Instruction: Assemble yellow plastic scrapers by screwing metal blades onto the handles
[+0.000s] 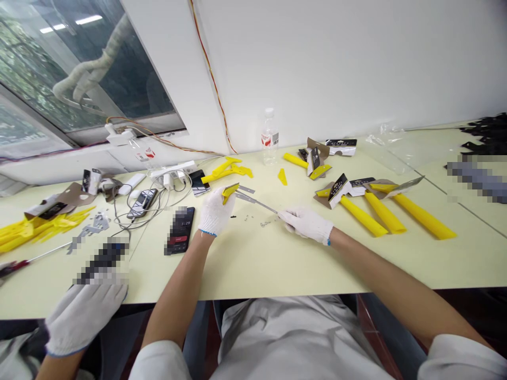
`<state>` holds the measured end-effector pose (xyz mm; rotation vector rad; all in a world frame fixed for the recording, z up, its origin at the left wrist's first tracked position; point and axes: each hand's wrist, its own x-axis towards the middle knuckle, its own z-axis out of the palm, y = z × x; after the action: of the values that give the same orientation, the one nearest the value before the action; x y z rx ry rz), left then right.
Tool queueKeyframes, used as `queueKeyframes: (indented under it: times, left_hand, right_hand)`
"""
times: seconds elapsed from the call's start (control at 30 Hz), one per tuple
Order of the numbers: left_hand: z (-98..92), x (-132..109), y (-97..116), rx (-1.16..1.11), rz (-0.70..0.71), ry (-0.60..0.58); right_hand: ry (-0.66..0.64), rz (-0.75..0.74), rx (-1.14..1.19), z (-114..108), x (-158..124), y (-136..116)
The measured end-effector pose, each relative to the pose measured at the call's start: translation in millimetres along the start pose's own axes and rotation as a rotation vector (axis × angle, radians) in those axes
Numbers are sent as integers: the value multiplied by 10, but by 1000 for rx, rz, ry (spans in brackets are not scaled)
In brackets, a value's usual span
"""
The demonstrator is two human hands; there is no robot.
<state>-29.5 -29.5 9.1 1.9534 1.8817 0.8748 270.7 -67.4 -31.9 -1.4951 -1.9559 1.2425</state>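
Note:
My left hand (216, 212), in a white glove, is closed around a small yellow piece (230, 193) with a grey metal edge. My gloved right hand (306, 224) grips the near end of a thin metal rod (266, 206), whose far end points up and left towards the left hand. Flat grey metal blades (246, 197) lie just right of the left hand. Small screws (265, 224) are scattered on the table below the rod. Whether the rod's tip touches the yellow piece cannot be made out.
Yellow-handled tools (363, 216) lie at the right, partly in card packaging. A plastic bottle (270, 138) stands by the wall. Yellow parts (226, 169), a phone (180, 230) and a power strip (174, 170) are to the left. Another person's gloved hand (89, 311) is at the lower left.

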Motion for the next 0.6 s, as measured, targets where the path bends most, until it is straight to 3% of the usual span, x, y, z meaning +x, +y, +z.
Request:
queueKeyframes:
  times: [0.27,0.4,0.6]
  left_hand:
    - [37,17,11,115,103,100]
    - [22,-2,61,144,109,103]
    - [23,11,19,124,109,111]
  right_hand:
    - [334,-110,-248,52,41,33]
    - [363,-187,-400,72,23,46]
    - [341,-168,-552,99,26,66]
